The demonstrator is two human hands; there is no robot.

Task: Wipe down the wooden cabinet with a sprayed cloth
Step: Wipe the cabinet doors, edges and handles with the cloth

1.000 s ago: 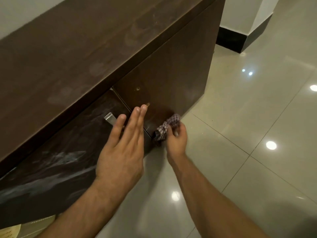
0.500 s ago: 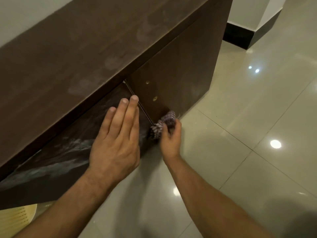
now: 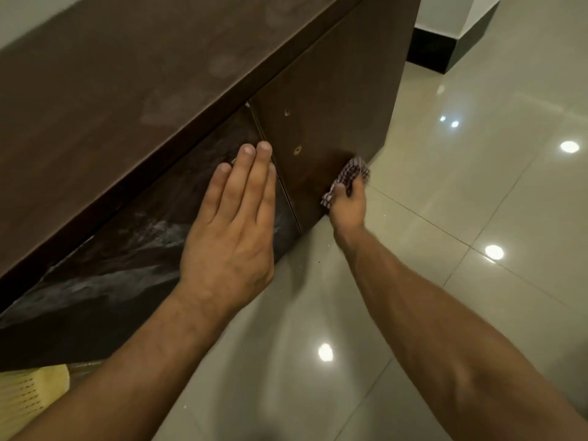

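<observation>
A dark brown wooden cabinet (image 3: 133, 78) fills the upper left, its top marked with faint smears. My left hand (image 3: 232, 230) lies flat, fingers together, against the left door, which shows whitish wet streaks. My right hand (image 3: 348, 205) grips a bunched checked cloth (image 3: 350, 175) and presses it low on the right door (image 3: 327, 100), near the door's bottom edge and the floor. Two small holes show on that door above the cloth. A metal handle is almost hidden behind my left fingers.
Glossy beige floor tiles (image 3: 445, 281) spread to the right and below, with ceiling lights mirrored in them. A white wall corner with a black skirting (image 3: 436, 49) stands at the top right. A pale yellow perforated object (image 3: 28, 396) sits at the bottom left.
My right hand has slid the cloth rightward along the lower part of the right door. My left hand has stayed flat on the left door, and the view has shifted slightly.
</observation>
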